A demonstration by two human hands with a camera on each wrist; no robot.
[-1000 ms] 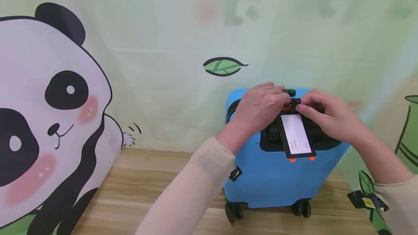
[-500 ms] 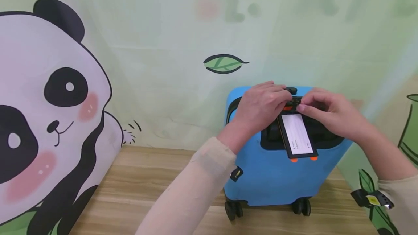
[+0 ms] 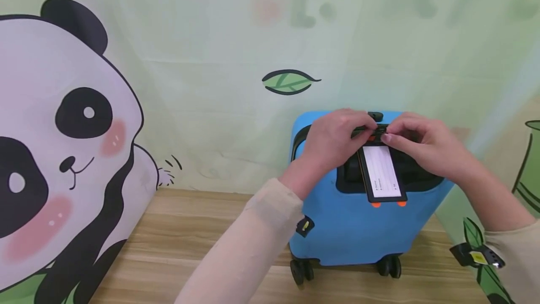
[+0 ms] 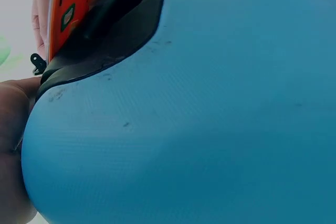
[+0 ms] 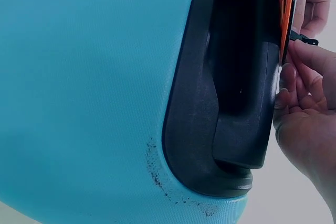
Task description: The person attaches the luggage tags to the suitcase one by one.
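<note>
A luggage tag (image 3: 382,172) with a white card lies over the black handle on top of a blue suitcase (image 3: 354,233). Its orange printed back (image 4: 71,17) shows in the left wrist view. My left hand (image 3: 335,135) pinches the tag's short black strap (image 5: 307,39) at the tag's upper end, thumb against forefinger. From the other side, my right hand (image 3: 428,144) pinches the same strap close by, fingertips almost meeting the left ones. One strap end with a small hole (image 4: 38,64) sticks out. Fingers hide most of the strap.
The suitcase stands on its black wheels (image 3: 390,266) on a wood-patterned floor (image 3: 190,243), close to a pale green printed backdrop (image 3: 202,83). A large panda picture (image 3: 84,163) fills the left. A black telescopic handle grip (image 3: 375,116) sits behind the hands.
My left hand has shifted its fingers, the thumb now showing in a pinch at the strap. The right hand stays nearly where it was; the tag has barely moved.
</note>
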